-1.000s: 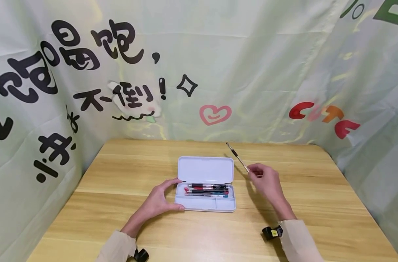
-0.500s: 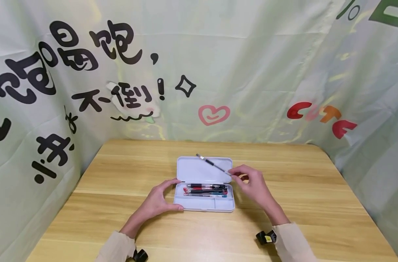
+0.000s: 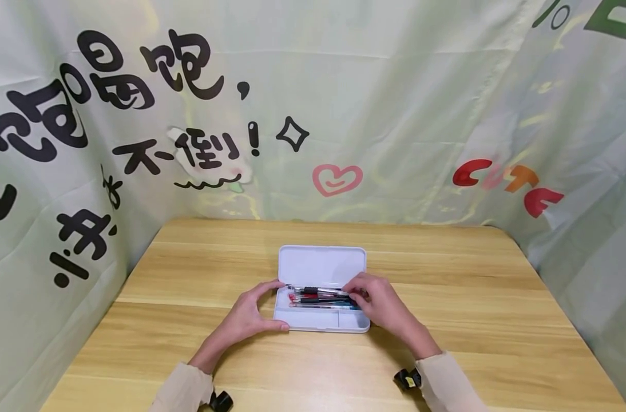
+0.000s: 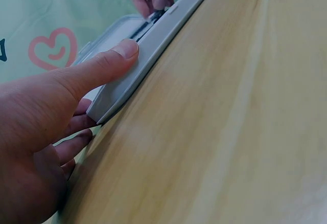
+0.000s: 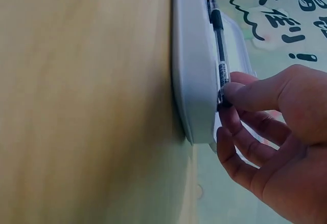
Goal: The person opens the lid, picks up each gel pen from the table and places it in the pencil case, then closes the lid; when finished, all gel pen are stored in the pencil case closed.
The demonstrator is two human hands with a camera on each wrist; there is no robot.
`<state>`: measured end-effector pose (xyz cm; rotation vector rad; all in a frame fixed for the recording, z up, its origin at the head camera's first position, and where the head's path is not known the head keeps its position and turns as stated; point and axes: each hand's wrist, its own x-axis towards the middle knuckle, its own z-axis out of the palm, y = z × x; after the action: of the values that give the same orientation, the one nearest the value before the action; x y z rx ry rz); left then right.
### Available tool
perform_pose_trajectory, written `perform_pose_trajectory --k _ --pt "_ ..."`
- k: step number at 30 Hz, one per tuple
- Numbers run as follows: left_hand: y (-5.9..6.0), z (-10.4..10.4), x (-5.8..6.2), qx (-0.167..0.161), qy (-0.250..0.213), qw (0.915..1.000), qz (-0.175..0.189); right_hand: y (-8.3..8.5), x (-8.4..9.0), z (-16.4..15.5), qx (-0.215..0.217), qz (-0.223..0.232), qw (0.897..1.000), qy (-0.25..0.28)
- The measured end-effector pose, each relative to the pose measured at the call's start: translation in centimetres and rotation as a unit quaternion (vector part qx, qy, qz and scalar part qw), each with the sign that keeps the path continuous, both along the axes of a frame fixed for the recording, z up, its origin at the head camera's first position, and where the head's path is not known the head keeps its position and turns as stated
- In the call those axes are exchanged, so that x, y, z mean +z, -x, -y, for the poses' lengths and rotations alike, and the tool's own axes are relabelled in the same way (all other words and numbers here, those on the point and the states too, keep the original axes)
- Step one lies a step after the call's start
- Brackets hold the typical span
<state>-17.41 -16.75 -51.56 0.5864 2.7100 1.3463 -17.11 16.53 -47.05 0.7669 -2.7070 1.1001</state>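
A white pencil case (image 3: pixel 308 320) lies on the table with its lid (image 3: pixel 320 263) raised at the back. My left hand (image 3: pixel 247 313) holds its left end, thumb at the front edge and a finger at the back corner. In the left wrist view that thumb (image 4: pixel 104 65) presses on the case wall. My right hand (image 3: pixel 382 297) is over the case's right end. It pinches a clear pen with a black grip (image 5: pixel 220 35) between thumb and fingers, at or just above the back compartment. Several black, red and blue pens (image 3: pixel 318 302) lie there, partly hidden by the right hand.
The wooden table (image 3: pixel 199 263) stretches around the case on all sides. Behind it hangs a pale green printed cloth (image 3: pixel 395 114), which also runs down both sides. A small black camera (image 3: pixel 408 379) sits at the right wrist.
My right hand has moved left and down with the pen, from above the table right of the case, past the lid, to the back compartment. My left hand stays on the case.
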Motion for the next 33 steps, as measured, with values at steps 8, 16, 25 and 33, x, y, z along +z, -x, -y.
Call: perform_pose_trajectory --k 8,16,25,33 --pt "-0.1 0.1 0.1 -0.003 0.001 1.0000 -0.009 -0.1 -0.2 0.4 -0.012 -0.012 1.000 -0.021" --pt "-0.2 0.2 0.2 -0.002 -0.004 0.9999 -0.010 -0.2 -0.3 0.6 -0.012 -0.015 1.000 -0.022" --pt "0.0 -0.1 0.2 -0.005 0.002 1.0000 -0.003 -0.4 -0.2 -0.6 -0.079 0.033 0.995 0.049" --pt "0.1 0.0 0.0 -0.014 -0.020 0.9997 -0.010 -0.9 -0.5 -1.7 -0.130 0.067 0.984 0.107"
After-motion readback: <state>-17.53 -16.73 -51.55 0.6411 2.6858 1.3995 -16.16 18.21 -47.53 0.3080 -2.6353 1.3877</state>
